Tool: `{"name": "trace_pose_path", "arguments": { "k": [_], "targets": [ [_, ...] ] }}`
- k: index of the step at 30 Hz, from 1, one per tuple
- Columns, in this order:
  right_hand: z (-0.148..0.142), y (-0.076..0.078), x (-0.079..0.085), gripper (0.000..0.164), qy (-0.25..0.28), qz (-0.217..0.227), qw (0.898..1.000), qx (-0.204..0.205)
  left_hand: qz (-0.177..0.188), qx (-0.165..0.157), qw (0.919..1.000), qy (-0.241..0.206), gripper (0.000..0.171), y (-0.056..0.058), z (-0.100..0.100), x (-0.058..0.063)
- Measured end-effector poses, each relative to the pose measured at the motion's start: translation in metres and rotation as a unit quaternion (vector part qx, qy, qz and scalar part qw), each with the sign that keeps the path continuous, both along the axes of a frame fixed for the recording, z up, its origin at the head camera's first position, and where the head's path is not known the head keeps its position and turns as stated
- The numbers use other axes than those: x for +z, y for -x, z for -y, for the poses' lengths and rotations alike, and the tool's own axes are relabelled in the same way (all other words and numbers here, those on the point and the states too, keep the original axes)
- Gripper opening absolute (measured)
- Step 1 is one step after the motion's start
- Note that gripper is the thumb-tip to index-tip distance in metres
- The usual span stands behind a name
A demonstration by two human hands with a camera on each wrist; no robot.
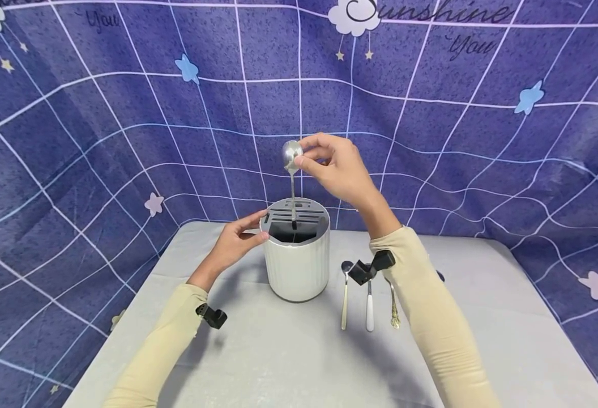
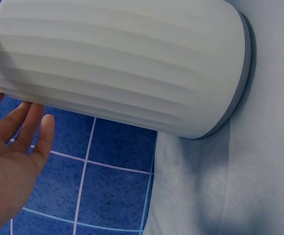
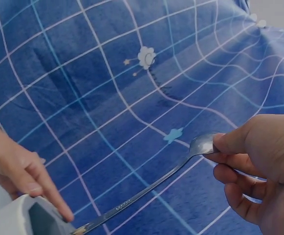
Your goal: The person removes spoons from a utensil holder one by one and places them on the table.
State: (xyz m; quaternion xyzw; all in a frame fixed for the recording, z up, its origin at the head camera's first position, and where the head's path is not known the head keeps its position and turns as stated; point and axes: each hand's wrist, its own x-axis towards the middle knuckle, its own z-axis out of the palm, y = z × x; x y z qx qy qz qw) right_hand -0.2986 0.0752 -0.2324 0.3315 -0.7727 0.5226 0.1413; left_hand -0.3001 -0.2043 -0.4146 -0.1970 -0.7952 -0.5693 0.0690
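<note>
A metal spoon (image 1: 292, 156) is held upright, bowl uppermost, over a white ribbed utensil holder (image 1: 299, 266) with a grey slotted top. Thumb and fingertips of my right hand (image 1: 337, 167) pinch the edge of the spoon's bowl. Its long handle (image 3: 146, 190) reaches down to the holder's top, its lower end overlapping the edge of the large opening in the head view. My left hand (image 1: 238, 241) rests against the holder's left side near the rim, thumb in front and straight fingers behind. In the left wrist view those fingers touch the ribbed wall (image 2: 122, 63).
Right of the holder, a spoon with a cream handle (image 1: 344, 309), one with a white handle (image 1: 369, 311) and an ornate gold handle (image 1: 394, 314) lie on the pale tablecloth (image 1: 278, 357). My right forearm partly covers them. A blue grid-patterned cloth (image 1: 217, 113) hangs behind.
</note>
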Motion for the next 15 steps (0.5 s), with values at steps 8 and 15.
{"name": "trace_pose_path", "arguments": {
  "k": [8,15],
  "targets": [
    [-0.03,-0.006,0.022,0.024,0.063,0.004,0.998,-0.015,0.005,-0.004,1.0,0.0,0.058,0.001,0.0,0.001],
    [-0.061,-0.008,0.025,0.024,0.096,-0.002,0.995,-0.028,0.006,-0.008,0.9999,0.003,0.056,-0.015,-0.007,0.02]
  ]
}}
